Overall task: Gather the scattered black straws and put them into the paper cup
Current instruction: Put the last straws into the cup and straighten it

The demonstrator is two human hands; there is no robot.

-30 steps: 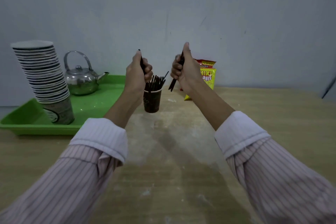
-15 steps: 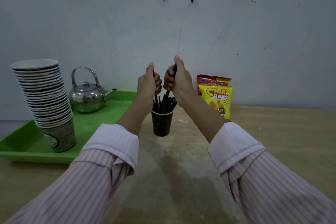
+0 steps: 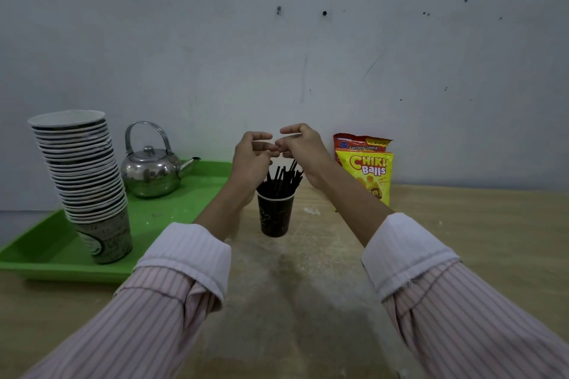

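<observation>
1. As they stand bunched in the dark paper cup [image 3: 275, 217] on the table [image 3: 468, 243], the thin black straws [image 3: 280, 179] splay out above its pale rim.
2. Left hand [image 3: 253, 154] and right hand [image 3: 301, 144] hover just above, fingers relaxed, holding nothing.

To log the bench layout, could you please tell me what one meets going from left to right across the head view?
From the left: stack of paper cups → metal kettle → paper cup holding black straws → Chiki Balls snack bag.
</observation>
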